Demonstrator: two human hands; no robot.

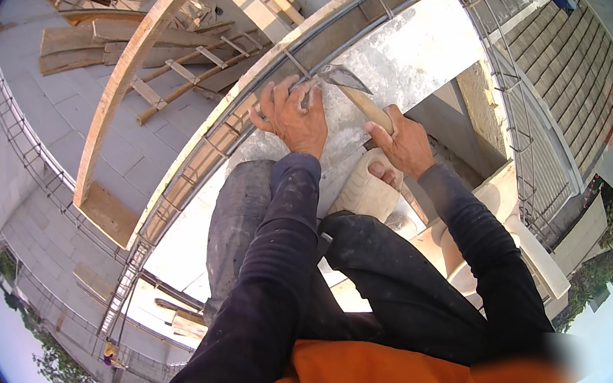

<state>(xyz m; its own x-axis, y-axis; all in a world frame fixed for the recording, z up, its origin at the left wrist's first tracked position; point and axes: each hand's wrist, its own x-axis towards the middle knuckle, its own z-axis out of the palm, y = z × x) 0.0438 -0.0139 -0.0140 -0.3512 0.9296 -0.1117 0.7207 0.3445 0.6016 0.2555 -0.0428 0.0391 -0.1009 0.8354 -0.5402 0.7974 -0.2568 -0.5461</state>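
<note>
My right hand (402, 145) is closed around the wooden handle of a hammer (366, 104). The metal hammer head lies close to the left hand, by the steel bars. My left hand (292, 120) reaches over the near side of the rebar cage (225, 134), fingers bent. Its thumb and forefinger come together; what is between them, if anything, is too small to make out. Below both hands is a pale, stained board (411, 46). Along the far side of the cage runs a wooden formwork plank (195, 140).
A gap framed by boards (460, 125) opens beside my right hand, near my sandalled foot (384, 174). A curved upright plank (123, 84) and a bamboo ladder (190, 75) are at far left. Another rebar cage (513, 87) stands at right, beyond it a tiled roof (568, 60).
</note>
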